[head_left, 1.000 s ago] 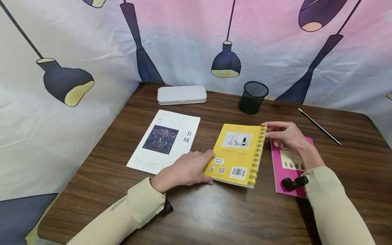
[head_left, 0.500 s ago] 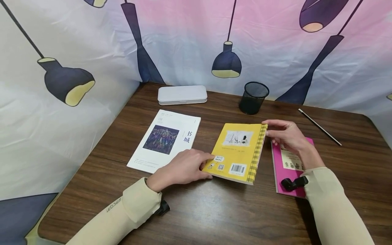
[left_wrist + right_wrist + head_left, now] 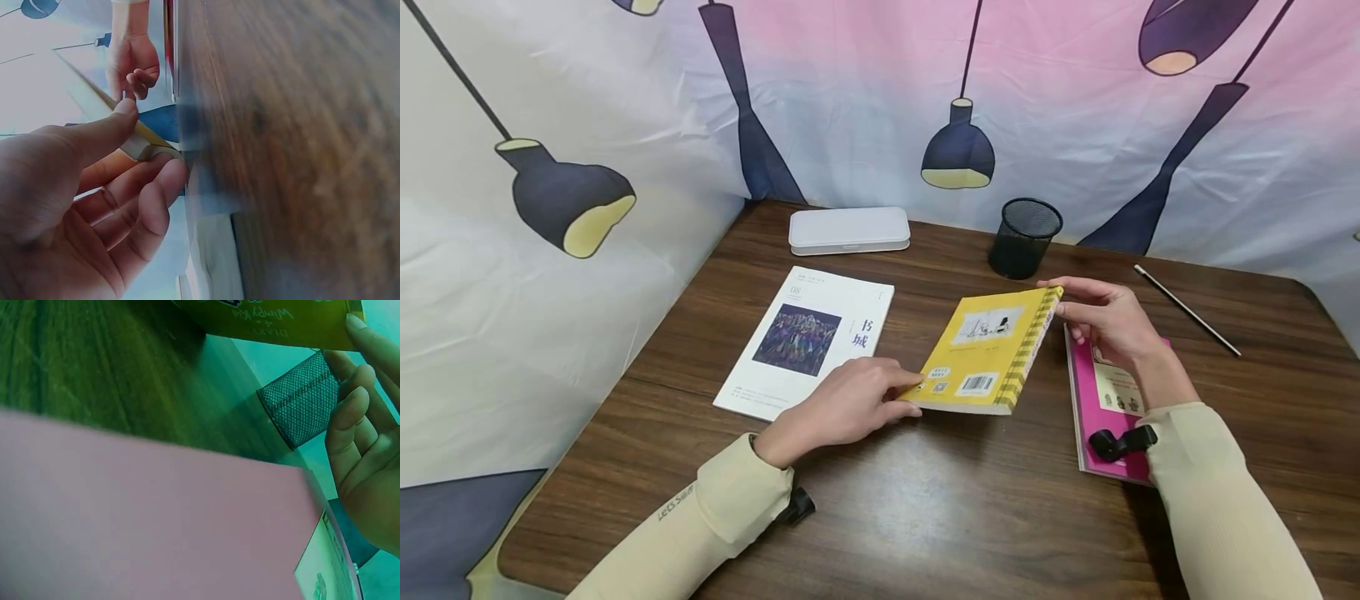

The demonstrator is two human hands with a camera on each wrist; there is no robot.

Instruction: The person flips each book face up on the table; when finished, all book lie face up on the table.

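A yellow book (image 3: pixel 973 354) with a checked spine is tilted over the table, its spine side raised. My left hand (image 3: pixel 847 402) pinches its lower left corner; the left wrist view shows the thumb on one side of the book (image 3: pixel 150 139) and fingers on the other. At the top of the spine, my right hand (image 3: pixel 1112 323) grips the other corner. The right wrist view catches the underside cover (image 3: pixel 275 330) with "Diary" and "Wimpy Kid" lettering. Beneath the right forearm lies a pink book (image 3: pixel 1093 429), partly hidden. A white book (image 3: pixel 865 312) lies left, partly behind my left hand.
Toward the back of the wooden table (image 3: pixel 925 517) stand a white pencil case (image 3: pixel 850 229) and a black mesh pen holder (image 3: pixel 1024 240). A thin pencil-like stick (image 3: pixel 1187 310) lies at the right. Lamp-printed fabric (image 3: pixel 850 100) hangs behind the table and along its left.
The yellow book's spine side has risen and the book has tilted to the left. My right hand has moved up with it, while my left hand keeps hold of the lower left corner.
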